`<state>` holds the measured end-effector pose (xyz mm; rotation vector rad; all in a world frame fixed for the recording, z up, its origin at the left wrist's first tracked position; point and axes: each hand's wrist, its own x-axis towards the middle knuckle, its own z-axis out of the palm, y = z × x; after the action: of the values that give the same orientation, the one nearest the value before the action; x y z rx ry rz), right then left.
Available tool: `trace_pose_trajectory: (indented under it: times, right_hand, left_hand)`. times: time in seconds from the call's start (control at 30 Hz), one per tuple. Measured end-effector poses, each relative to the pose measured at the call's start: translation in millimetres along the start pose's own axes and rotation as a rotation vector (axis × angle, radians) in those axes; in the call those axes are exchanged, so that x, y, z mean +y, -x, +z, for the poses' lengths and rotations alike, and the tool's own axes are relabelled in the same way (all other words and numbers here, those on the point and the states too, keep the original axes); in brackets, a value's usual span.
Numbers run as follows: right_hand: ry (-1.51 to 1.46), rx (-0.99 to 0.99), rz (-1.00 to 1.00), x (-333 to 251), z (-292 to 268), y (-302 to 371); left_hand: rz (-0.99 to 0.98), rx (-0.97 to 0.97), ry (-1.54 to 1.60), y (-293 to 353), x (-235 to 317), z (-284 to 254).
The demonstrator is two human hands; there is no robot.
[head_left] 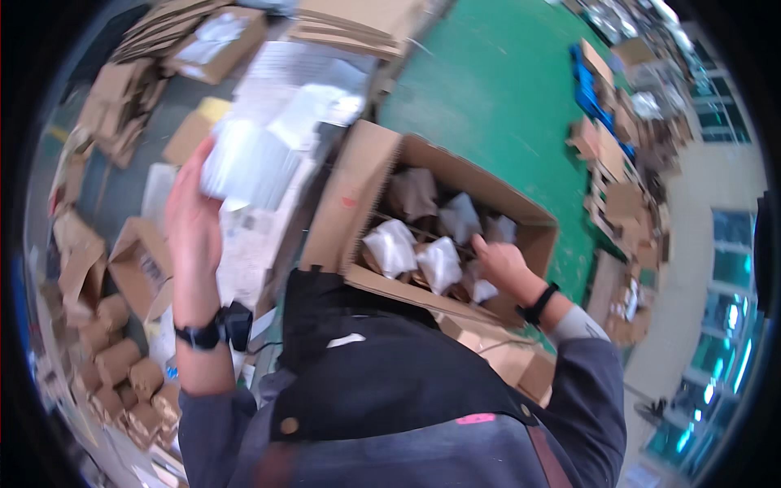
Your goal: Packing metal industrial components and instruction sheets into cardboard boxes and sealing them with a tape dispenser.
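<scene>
Green floor (pixel 488 73) upper center; carton (pixel 488 189) mid-frame, flaps open so the right hand (pixel 503 267) fits in — fingers curled beside white-wrapped pieces (pixel 392 249), can't tell if gripping. Pieces sit close, likely propping each other. Left hand (pixel 194 220), center-left — grip closed on a translucent packet's (pixel 250 167) edge, probably leaving its face uncovered.

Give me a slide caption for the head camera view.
Right hand reaches into an open cardboard box of wrapped items; left hand at pale sheeting.
</scene>
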<state>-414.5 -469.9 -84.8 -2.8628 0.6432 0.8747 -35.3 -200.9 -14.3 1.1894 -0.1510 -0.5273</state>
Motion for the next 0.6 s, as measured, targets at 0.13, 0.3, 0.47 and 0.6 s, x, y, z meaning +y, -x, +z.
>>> trace_pose_trajectory:
  times: [0.13, 0.3, 0.47, 0.6]
  right_hand:
    - [-0.002, -0.426, -0.181, 23.1, 37.6, 9.8]
    - [-0.402, -0.053, -0.025, 15.8, -3.9, 12.8]
    - [-0.949, 0.236, 0.116, 6.5, -46.0, 55.5]
    - [-1.131, 0.237, 0.112, -9.0, -64.5, 77.2]
  left_hand:
    - [0.376, -0.079, -0.317, -100.6, 36.2, -18.7]
    - [0.622, 0.128, -1.017, -179.7, 94.2, -119.9]
    - [0.036, 0.536, -1.131, -119.7, 87.2, -208.2]
    - [-0.443, 0.202, -1.842, -47.6, 12.6, -343.2]
